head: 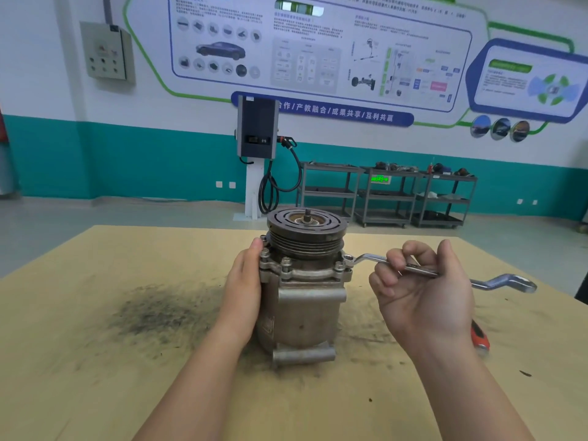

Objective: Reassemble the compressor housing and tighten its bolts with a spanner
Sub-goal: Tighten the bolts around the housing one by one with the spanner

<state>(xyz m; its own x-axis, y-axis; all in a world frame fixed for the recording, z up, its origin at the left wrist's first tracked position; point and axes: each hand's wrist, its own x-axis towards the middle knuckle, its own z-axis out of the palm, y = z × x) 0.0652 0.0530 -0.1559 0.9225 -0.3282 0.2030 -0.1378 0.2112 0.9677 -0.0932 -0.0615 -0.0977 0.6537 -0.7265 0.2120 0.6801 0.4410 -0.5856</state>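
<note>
A grey metal compressor [302, 310] stands upright in the middle of the wooden table, its dark grooved pulley [306, 235] on top. Several bolts [285, 262] stick up from the housing flange. My left hand [245, 281] lies flat against the compressor's left side, fingers straight. My right hand [420, 291] grips the shaft of a silver ring spanner [496, 283]. The spanner's ring end sits over a bolt [348, 258] on the right side of the flange, and its other end points right.
The table [95, 377] has a dark smudge of grime left of the compressor. An orange-handled tool [480, 338] lies at the right, partly hidden by my right forearm. Beyond the table stand a charging post [257, 132] and grey shelf trolleys [388, 195].
</note>
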